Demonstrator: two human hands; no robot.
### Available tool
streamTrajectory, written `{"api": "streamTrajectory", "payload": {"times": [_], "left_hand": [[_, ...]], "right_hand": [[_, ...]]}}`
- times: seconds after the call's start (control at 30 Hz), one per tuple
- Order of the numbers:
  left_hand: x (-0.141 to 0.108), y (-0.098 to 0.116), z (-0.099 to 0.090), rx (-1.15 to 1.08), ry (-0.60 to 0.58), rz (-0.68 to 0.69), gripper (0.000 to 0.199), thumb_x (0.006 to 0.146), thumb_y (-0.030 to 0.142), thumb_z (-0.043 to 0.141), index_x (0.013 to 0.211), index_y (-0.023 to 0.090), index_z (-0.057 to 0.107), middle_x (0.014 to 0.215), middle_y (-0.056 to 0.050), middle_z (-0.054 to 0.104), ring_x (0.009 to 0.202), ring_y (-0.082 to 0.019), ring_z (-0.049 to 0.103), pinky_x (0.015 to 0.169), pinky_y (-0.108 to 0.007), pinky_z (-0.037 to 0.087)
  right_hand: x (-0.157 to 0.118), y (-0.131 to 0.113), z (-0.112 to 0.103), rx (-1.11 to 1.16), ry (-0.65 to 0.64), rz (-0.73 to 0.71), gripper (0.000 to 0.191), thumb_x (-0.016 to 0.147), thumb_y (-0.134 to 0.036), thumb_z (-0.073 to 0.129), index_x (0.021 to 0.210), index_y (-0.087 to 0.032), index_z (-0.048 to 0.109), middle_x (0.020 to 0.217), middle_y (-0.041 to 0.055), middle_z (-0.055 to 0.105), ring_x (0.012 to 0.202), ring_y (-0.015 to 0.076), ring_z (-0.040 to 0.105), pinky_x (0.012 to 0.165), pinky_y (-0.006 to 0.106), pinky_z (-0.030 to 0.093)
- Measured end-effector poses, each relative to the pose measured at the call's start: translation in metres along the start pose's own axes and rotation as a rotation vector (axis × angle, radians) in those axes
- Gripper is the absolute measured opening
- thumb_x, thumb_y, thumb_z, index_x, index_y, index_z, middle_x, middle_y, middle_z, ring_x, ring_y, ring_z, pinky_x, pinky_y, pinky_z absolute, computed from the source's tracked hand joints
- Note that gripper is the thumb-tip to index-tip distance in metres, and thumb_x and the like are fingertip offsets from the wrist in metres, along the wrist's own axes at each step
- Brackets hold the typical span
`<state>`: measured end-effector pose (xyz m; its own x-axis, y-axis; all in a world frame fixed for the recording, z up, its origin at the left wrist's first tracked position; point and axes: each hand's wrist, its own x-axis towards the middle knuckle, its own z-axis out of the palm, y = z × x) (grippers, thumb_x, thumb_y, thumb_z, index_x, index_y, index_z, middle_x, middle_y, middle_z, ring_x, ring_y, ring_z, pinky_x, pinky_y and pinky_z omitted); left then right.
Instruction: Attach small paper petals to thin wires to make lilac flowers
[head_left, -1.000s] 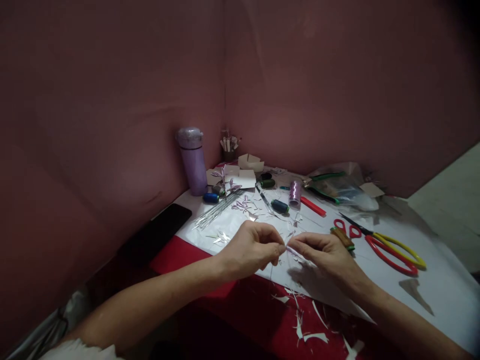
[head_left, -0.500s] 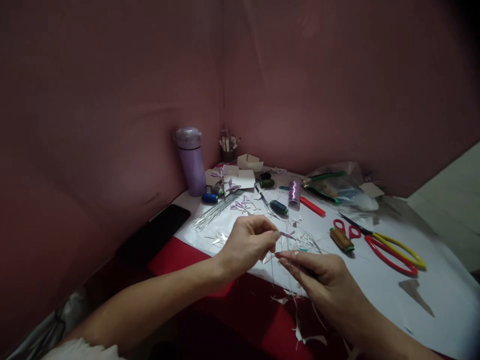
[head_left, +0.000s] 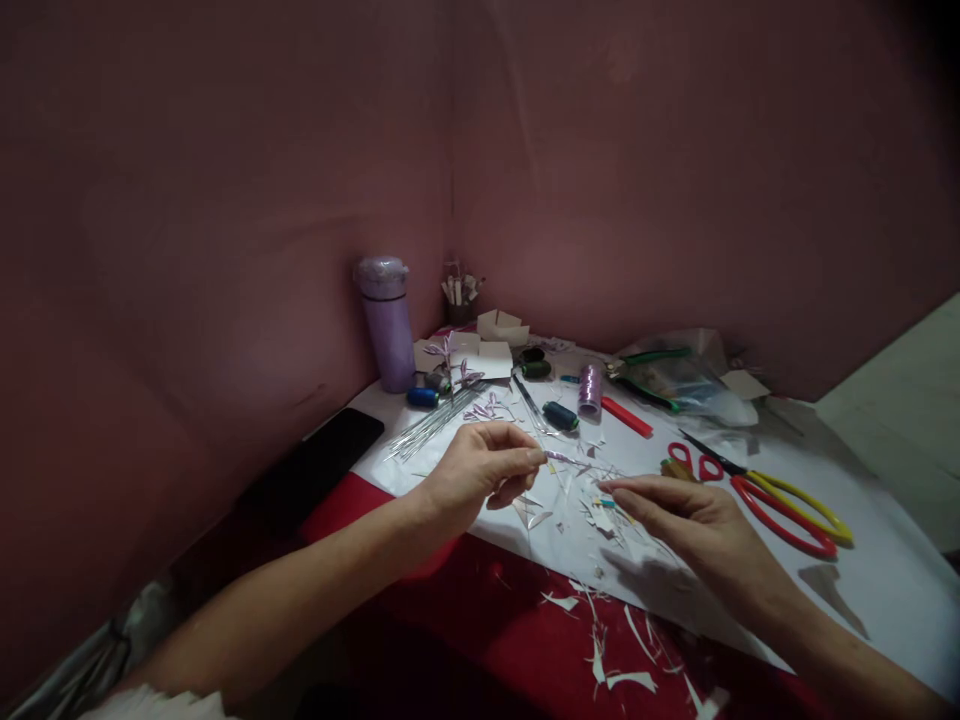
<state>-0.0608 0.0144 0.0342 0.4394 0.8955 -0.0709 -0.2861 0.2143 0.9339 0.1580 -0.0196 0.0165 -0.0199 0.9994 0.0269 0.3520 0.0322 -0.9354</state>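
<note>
Head view: slender purple-and-white strip, apparently thread over a fine core, held above a smooth white sheet. One end is gripped between thumb and fingers of the left hand; the other points toward the right hand, whose thumb and forefinger meet at the tips. Whether a fine thread lies between them cannot be told. For good handling, the left pinch is best kept firm and close to the portion being worked, and any thread led by the right hand drawn with light, even tension, clear of loose cuttings that could snag it. Just below the right fingertips: small white paper scraps. Beyond the gap between the hands: a cylindrical spool of shiny purple thread and, nearer the left hand, a dark blue-grey thread spool. Beyond the left hand: a bundle of straight silver wires. To the right of the right hand: large scissors with red and yellow handles. Below the left forearm: red cloth.
</note>
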Motion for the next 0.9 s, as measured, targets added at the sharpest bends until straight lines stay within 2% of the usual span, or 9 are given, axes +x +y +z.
{"api": "streamTrajectory", "payload": {"times": [0.07, 0.17, 0.33, 0.43, 0.53, 0.63, 0.77, 0.83, 0.9], "left_hand": [[0.0, 0.002, -0.001, -0.003, 0.001, -0.003, 0.022, 0.066, 0.028, 0.072, 0.067, 0.012, 0.057, 0.049, 0.004, 0.051, 0.034, -0.001, 0.033, 0.035, -0.017, 0.016], [-0.002, 0.002, -0.001, -0.052, -0.047, -0.033, 0.02, 0.068, 0.027, 0.071, 0.069, 0.013, 0.057, 0.053, 0.003, 0.054, 0.036, -0.002, 0.037, 0.035, -0.016, 0.019], [-0.007, -0.001, 0.001, -0.126, -0.122, -0.027, 0.016, 0.069, 0.023, 0.071, 0.074, 0.011, 0.062, 0.068, -0.001, 0.06, 0.054, -0.005, 0.051, 0.045, -0.017, 0.034], [-0.011, -0.001, 0.004, -0.18, -0.16, 0.002, 0.012, 0.072, 0.02, 0.069, 0.076, 0.01, 0.064, 0.08, -0.005, 0.064, 0.063, -0.008, 0.056, 0.054, -0.019, 0.039], [-0.012, -0.001, 0.005, -0.21, -0.142, 0.047, 0.009, 0.073, 0.018, 0.068, 0.075, 0.01, 0.064, 0.083, -0.005, 0.064, 0.065, -0.008, 0.057, 0.057, -0.019, 0.039], [-0.011, -0.002, 0.004, -0.245, -0.121, 0.08, 0.008, 0.072, 0.016, 0.069, 0.074, 0.01, 0.064, 0.086, -0.004, 0.063, 0.067, -0.008, 0.059, 0.059, -0.019, 0.038], [-0.01, -0.003, 0.004, -0.283, -0.189, 0.065, 0.008, 0.074, 0.017, 0.068, 0.077, 0.011, 0.065, 0.081, -0.006, 0.066, 0.072, -0.013, 0.063, 0.066, -0.023, 0.043], [-0.009, -0.001, 0.004, -0.259, -0.168, 0.086, 0.009, 0.072, 0.017, 0.069, 0.076, 0.01, 0.066, 0.077, -0.006, 0.066, 0.071, -0.014, 0.064, 0.069, -0.026, 0.045], [-0.007, 0.002, 0.002, -0.204, -0.124, 0.096, 0.011, 0.07, 0.018, 0.071, 0.075, 0.01, 0.066, 0.074, -0.005, 0.067, 0.067, -0.013, 0.064, 0.07, -0.026, 0.047]], "right_hand": [[0.004, 0.0, -0.006, -0.011, 0.007, -0.007, 0.027, 0.065, -0.046, 0.073, 0.078, -0.022, 0.077, 0.085, 0.008, 0.073, 0.083, 0.0248, 0.062, 0.074, 0.034, 0.049], [0.004, 0.001, -0.004, 0.033, -0.015, 0.048, 0.026, 0.065, -0.045, 0.074, 0.075, -0.021, 0.077, 0.078, 0.0073, 0.072, 0.075, 0.0223, 0.062, 0.067, 0.031, 0.05], [-0.003, 0.012, 0.016, 0.386, -0.118, 0.242, 0.021, 0.07, -0.038, 0.072, 0.074, -0.018, 0.073, 0.07, 0.0034, 0.065, 0.064, 0.0161, 0.057, 0.061, 0.03, 0.05], [-0.004, 0.022, 0.022, 0.535, -0.158, 0.264, 0.015, 0.073, -0.032, 0.071, 0.073, -0.017, 0.071, 0.066, 0.001, 0.06, 0.062, 0.0134, 0.055, 0.065, 0.031, 0.05], [-0.002, 0.027, 0.023, 0.586, -0.159, 0.283, 0.013, 0.073, -0.03, 0.071, 0.074, -0.017, 0.071, 0.066, 0.0006, 0.059, 0.061, 0.0127, 0.055, 0.067, 0.031, 0.049], [-0.001, 0.027, 0.023, 0.569, -0.146, 0.293, 0.015, 0.071, -0.031, 0.072, 0.073, -0.016, 0.071, 0.067, 0.0011, 0.059, 0.061, 0.0129, 0.055, 0.068, 0.032, 0.05], [-0.002, 0.022, 0.021, 0.49, -0.169, 0.292, 0.019, 0.07, -0.036, 0.073, 0.07, -0.017, 0.07, 0.062, -0.0004, 0.057, 0.059, 0.0123, 0.054, 0.069, 0.033, 0.05], [-0.004, 0.014, 0.016, 0.297, -0.246, 0.283, 0.022, 0.065, -0.038, 0.075, 0.075, -0.019, 0.073, 0.062, 0.0003, 0.058, 0.059, 0.0145, 0.055, 0.065, 0.033, 0.05], [-0.007, 0.006, 0.005, 0.036, -0.364, 0.222, 0.038, 0.056, -0.037, 0.08, 0.09, -0.023, 0.074, 0.071, 0.0028, 0.063, 0.066, 0.019, 0.058, 0.065, 0.034, 0.05]]}}
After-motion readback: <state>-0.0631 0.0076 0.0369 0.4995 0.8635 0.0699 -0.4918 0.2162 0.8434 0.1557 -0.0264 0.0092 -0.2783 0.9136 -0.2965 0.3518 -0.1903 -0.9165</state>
